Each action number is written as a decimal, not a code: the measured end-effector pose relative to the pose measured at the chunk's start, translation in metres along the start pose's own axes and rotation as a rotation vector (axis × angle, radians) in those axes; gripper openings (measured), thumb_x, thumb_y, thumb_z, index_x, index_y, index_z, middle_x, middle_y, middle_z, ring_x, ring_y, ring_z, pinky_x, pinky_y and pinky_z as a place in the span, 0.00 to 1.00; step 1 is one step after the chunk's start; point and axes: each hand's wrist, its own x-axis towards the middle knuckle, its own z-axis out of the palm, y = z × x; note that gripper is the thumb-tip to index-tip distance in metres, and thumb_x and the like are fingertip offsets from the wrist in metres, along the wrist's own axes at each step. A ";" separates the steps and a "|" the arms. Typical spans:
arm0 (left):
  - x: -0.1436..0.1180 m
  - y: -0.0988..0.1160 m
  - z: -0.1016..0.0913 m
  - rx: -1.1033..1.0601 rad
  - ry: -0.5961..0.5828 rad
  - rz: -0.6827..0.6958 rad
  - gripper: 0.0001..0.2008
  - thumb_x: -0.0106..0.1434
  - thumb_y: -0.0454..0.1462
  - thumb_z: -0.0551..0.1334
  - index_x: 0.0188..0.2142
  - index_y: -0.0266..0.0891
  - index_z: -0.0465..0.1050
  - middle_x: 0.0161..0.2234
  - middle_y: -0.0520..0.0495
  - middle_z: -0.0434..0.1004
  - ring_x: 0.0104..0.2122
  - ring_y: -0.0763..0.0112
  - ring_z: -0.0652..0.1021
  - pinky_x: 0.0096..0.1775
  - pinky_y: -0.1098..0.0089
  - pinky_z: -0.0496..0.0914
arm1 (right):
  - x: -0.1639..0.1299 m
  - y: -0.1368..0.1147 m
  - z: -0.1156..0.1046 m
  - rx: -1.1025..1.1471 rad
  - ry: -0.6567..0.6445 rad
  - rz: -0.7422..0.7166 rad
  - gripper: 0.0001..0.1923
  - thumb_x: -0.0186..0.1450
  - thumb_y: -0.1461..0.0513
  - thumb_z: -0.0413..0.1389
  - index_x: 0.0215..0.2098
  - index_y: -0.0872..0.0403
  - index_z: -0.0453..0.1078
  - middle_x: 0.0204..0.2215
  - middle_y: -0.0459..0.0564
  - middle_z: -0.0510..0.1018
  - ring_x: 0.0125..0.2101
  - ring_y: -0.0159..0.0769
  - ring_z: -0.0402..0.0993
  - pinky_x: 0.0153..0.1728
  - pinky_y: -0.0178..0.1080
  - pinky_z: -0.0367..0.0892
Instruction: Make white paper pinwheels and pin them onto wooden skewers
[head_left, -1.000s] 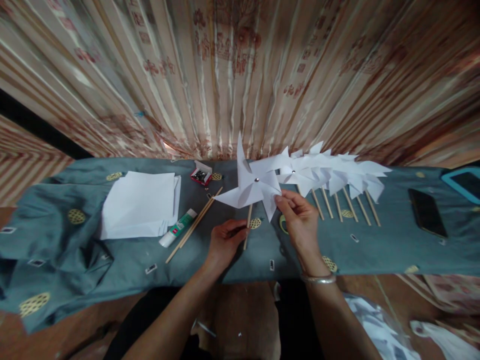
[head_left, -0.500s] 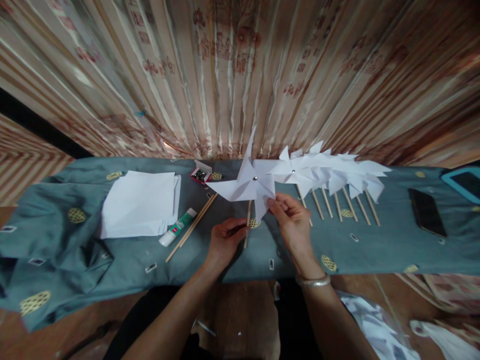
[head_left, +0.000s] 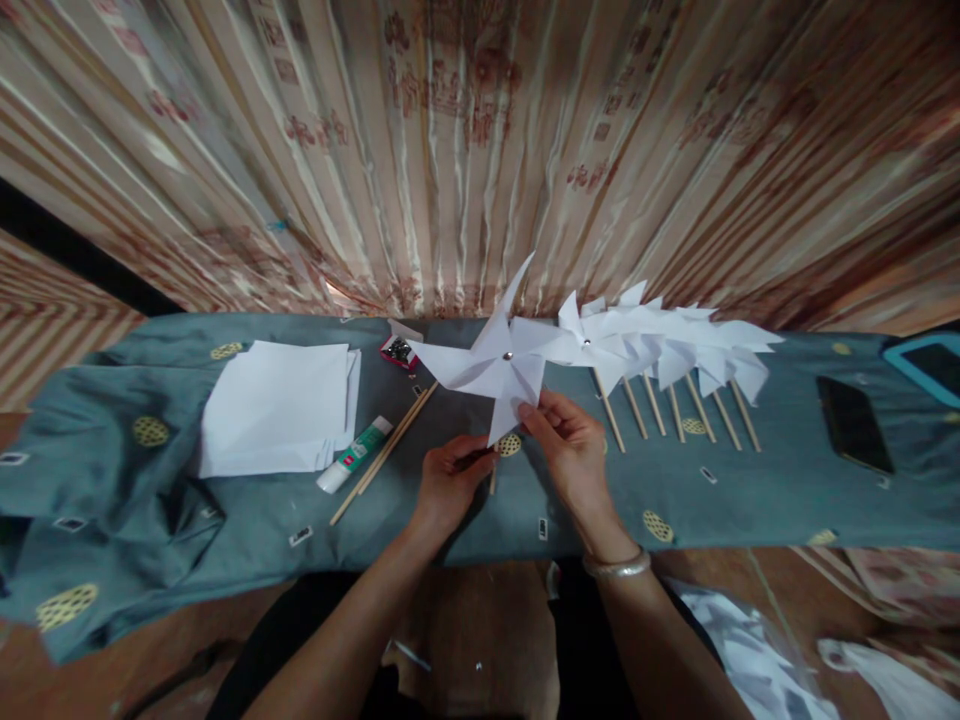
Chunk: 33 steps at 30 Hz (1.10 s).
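A white paper pinwheel (head_left: 502, 375) with a silver pin at its centre is held up in front of me. My left hand (head_left: 452, 487) pinches its wooden stick (head_left: 493, 480), most of which is hidden behind a blade and my fingers. With thumb and fingertips my right hand (head_left: 574, 455) grips the edge of the lower blade. Right beside it, several more white pinwheels (head_left: 660, 340) lie overlapping in a row, their sticks pointing towards me.
Left on the grey-green cloth (head_left: 465, 535) are a paper stack (head_left: 277, 405), a glue stick (head_left: 355, 455), loose wooden sticks (head_left: 386, 450) and a small box of pins (head_left: 397, 351). A phone (head_left: 855, 425) and a blue-edged device (head_left: 926, 362) lie right. A patterned curtain (head_left: 450, 160) hangs behind.
The pinwheel has turned clockwise a little, its lower blade now crossing in front of the stick. My right hand has shifted left with that blade; my left hand stays put.
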 end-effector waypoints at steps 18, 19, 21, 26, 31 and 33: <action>0.000 0.000 0.000 0.030 -0.058 0.050 0.09 0.49 0.37 0.68 0.32 0.39 0.84 0.33 0.46 0.84 0.34 0.65 0.80 0.41 0.67 0.72 | -0.008 -0.002 0.004 -0.509 -0.041 -0.150 0.10 0.62 0.54 0.61 0.32 0.53 0.74 0.20 0.42 0.76 0.21 0.30 0.70 0.24 0.33 0.63; 0.000 0.000 0.001 0.034 -0.055 0.053 0.09 0.49 0.37 0.68 0.32 0.39 0.84 0.33 0.46 0.83 0.34 0.65 0.79 0.40 0.68 0.72 | -0.009 -0.003 0.003 -0.574 -0.040 -0.177 0.11 0.62 0.54 0.61 0.31 0.53 0.73 0.20 0.42 0.76 0.21 0.30 0.69 0.24 0.33 0.62; 0.001 -0.001 0.001 0.036 -0.039 0.059 0.08 0.48 0.37 0.68 0.31 0.40 0.83 0.31 0.47 0.83 0.33 0.66 0.79 0.38 0.69 0.71 | -0.009 -0.004 0.003 -0.673 -0.041 -0.219 0.12 0.63 0.53 0.60 0.29 0.53 0.72 0.20 0.43 0.76 0.21 0.30 0.69 0.25 0.33 0.61; 0.001 -0.006 0.002 0.029 -0.019 0.065 0.06 0.47 0.37 0.68 0.28 0.40 0.82 0.29 0.49 0.81 0.31 0.68 0.78 0.37 0.70 0.70 | -0.011 -0.006 0.003 -0.796 -0.072 -0.233 0.17 0.64 0.50 0.59 0.25 0.53 0.68 0.20 0.45 0.76 0.22 0.32 0.69 0.26 0.35 0.60; 0.000 -0.004 0.002 0.023 -0.011 0.056 0.07 0.46 0.36 0.68 0.27 0.39 0.82 0.28 0.49 0.81 0.30 0.68 0.77 0.36 0.70 0.69 | -0.012 -0.005 0.001 -0.815 -0.121 -0.256 0.16 0.63 0.49 0.59 0.27 0.53 0.71 0.25 0.48 0.79 0.29 0.37 0.73 0.32 0.38 0.64; 0.000 -0.002 0.002 0.006 -0.009 0.043 0.07 0.46 0.37 0.68 0.27 0.38 0.82 0.28 0.49 0.81 0.31 0.67 0.77 0.37 0.69 0.69 | -0.013 -0.004 0.000 -0.813 -0.138 -0.263 0.14 0.63 0.51 0.59 0.29 0.53 0.73 0.27 0.48 0.79 0.30 0.37 0.74 0.34 0.38 0.65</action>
